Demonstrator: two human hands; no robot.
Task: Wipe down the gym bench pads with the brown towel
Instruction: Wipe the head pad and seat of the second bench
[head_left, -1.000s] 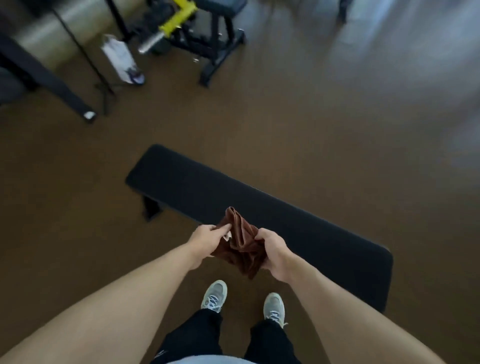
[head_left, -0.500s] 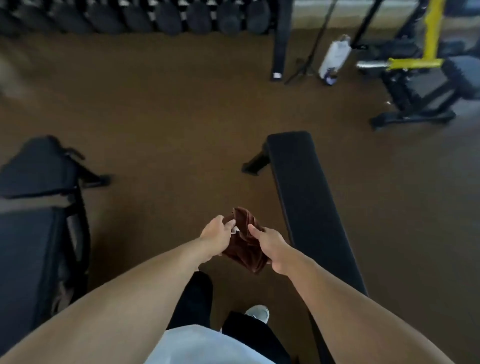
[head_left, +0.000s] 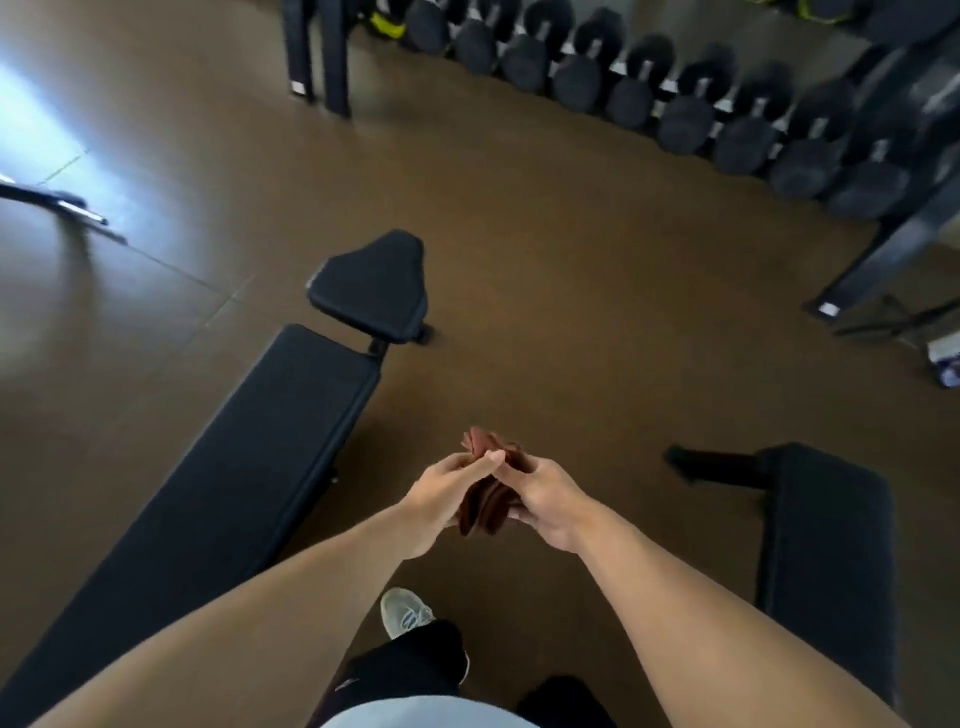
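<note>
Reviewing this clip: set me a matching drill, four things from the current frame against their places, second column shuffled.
Things:
1. brown towel
2. long bench pad
3. dumbbells
4. grey shoe

Places:
A. racked along the top right
B. bunched between left hand and right hand
C. on the floor, bottom centre
D. left of the arms, running diagonally

Pairs: 1-B, 2-D, 3-A, 4-C

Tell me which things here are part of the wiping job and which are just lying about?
Part of the job:
towel, held bunched in the left hand and right hand
long bench pad
seat pad
right bench pad

Just about:
dumbbells
rack leg
</note>
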